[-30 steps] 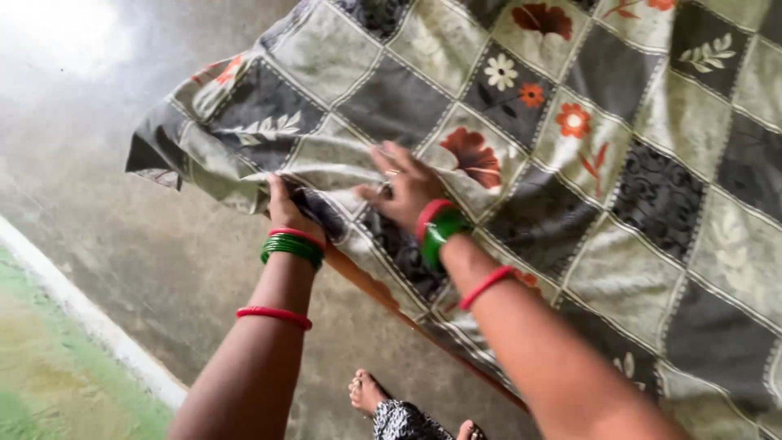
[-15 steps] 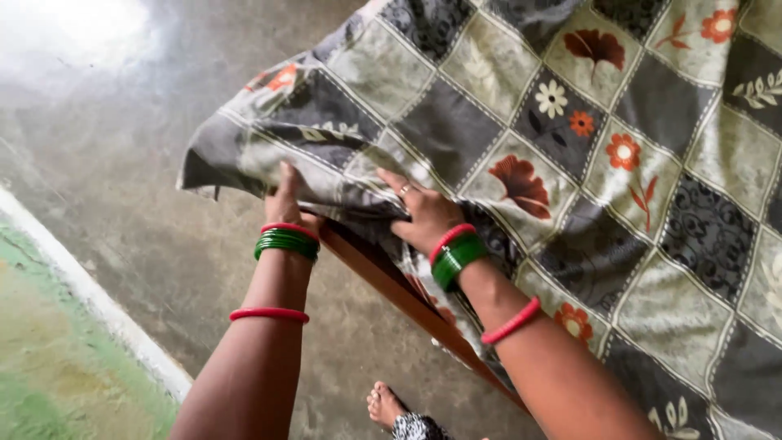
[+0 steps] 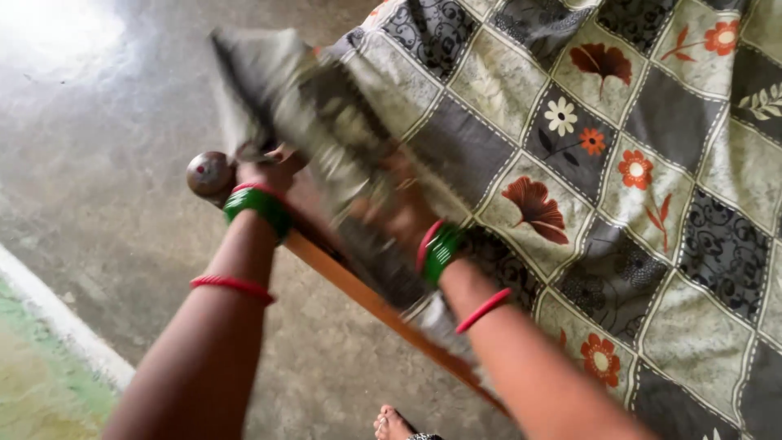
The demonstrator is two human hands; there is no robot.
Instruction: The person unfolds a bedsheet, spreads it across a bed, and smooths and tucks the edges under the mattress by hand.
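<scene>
Looks like corner-handling on the patchwork bedsheet [image 3: 505, 98], with its grey corner flap [image 3: 273, 77] held up off the bed's end and blurred mid-swing. Seems to have the left hand [image 3: 269, 167] pinched shut on the flap's lower edge, right by the round knob [image 3: 208, 173] on the bedpost. Can't tell the grip on the right hand [image 3: 399, 208]: too smeared, half buried in cloth, maybe palm-down on the fabric just inside the wooden rail [image 3: 358, 293]. Leaves the rest of the sheet spread flat over the bed, running off the right side of the view.

Judging from that, calls for keeping a firm pinch on the hem and steering the cloth clear of the knob, since that's the obvious snag point. Worth watching the rail edge too, with fabric draped over it near the right wrist.

Around it: grey concrete floor [image 3: 122, 228], a pale strip with green beyond it [image 3: 49, 358] at lower left, and a bare foot [image 3: 395, 424] below the rail, well apart from the hands.
</scene>
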